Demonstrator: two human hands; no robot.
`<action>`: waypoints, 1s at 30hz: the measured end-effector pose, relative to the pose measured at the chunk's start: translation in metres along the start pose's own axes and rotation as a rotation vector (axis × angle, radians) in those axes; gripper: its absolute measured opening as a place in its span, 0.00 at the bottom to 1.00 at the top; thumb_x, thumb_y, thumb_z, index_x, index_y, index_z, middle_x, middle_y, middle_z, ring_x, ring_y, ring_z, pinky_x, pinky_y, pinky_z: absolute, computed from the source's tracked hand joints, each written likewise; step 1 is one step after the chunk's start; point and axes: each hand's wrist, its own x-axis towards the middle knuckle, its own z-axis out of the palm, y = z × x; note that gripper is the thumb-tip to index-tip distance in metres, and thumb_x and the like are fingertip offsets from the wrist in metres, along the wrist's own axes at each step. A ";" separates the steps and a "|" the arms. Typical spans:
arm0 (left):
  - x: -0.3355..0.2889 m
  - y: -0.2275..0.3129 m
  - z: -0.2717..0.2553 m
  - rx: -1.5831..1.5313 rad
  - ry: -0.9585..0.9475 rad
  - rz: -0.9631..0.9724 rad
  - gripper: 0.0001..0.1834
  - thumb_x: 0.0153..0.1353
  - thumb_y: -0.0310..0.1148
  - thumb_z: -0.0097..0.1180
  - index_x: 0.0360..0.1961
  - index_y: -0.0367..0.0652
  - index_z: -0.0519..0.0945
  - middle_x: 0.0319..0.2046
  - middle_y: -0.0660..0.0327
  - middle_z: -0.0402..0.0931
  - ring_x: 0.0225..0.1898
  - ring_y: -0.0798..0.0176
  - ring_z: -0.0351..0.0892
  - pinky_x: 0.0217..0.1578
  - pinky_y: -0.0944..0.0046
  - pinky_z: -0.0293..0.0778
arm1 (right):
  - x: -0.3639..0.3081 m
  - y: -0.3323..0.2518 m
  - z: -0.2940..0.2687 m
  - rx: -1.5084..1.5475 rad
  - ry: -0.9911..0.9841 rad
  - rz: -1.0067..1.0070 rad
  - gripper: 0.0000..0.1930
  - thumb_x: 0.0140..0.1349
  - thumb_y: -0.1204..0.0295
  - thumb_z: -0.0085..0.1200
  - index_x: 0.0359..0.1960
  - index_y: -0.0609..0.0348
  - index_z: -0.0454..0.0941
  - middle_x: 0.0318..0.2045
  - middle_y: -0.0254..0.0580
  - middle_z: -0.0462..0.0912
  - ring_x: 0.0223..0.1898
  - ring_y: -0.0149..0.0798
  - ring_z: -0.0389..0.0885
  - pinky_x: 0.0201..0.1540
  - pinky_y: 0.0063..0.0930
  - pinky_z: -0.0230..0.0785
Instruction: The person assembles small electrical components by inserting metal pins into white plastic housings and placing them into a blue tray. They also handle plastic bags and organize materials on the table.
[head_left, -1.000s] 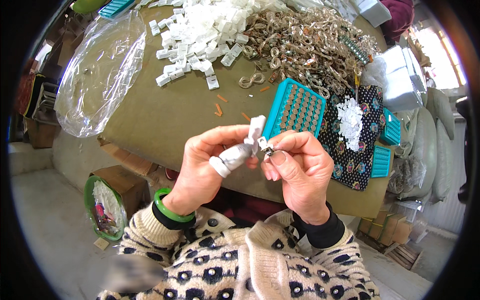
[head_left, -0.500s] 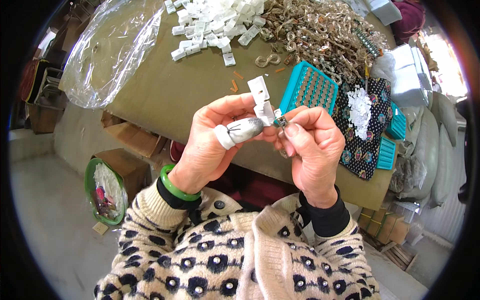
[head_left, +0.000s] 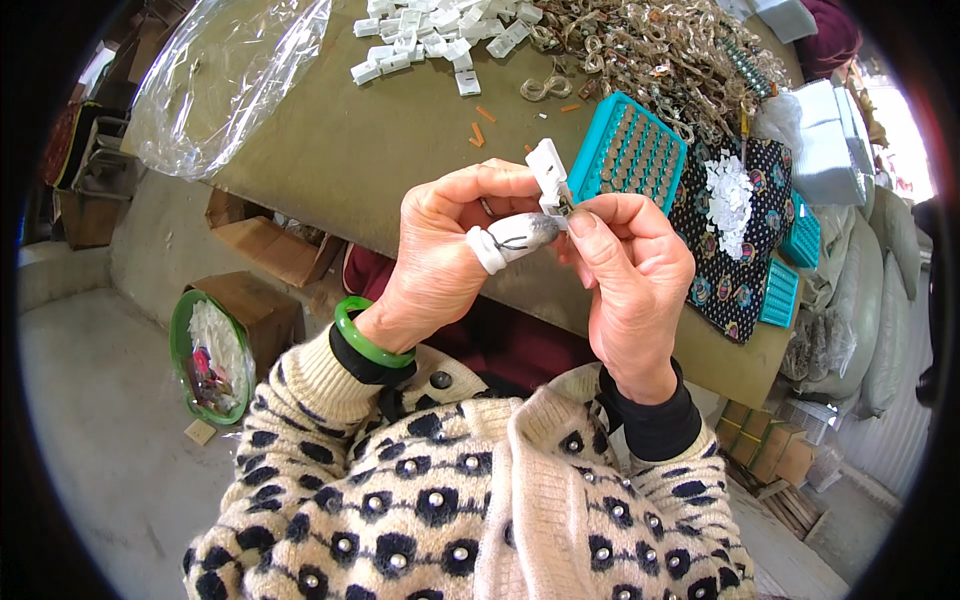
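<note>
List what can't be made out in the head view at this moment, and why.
All in the head view:
Small metallic part: mostly covered by the fingertips of the right hand, and too small to identify.
Lower end of the white piece: behind the hands' fingers.
Thumb of the left hand: under a white cover.
White heap: far side cut off by the top edge.

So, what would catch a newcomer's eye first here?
Probably mid-picture: the left hand, its thumb in a white-and-grey cover, holds a small white plastic piece beside the right hand. Across the olive table lie a heap of white plastic pieces and a tangle of shiny brownish strands, with a turquoise rectangular tray of round brown discs nearer.
</note>
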 end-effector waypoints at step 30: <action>-0.011 0.018 0.012 -0.111 0.153 -0.227 0.10 0.61 0.26 0.61 0.43 0.35 0.80 0.35 0.60 0.82 0.34 0.68 0.81 0.39 0.66 0.78 | -0.007 0.023 0.010 -0.440 -0.010 -0.555 0.08 0.63 0.85 0.55 0.40 0.64 0.71 0.35 0.38 0.75 0.33 0.26 0.74 0.37 0.18 0.70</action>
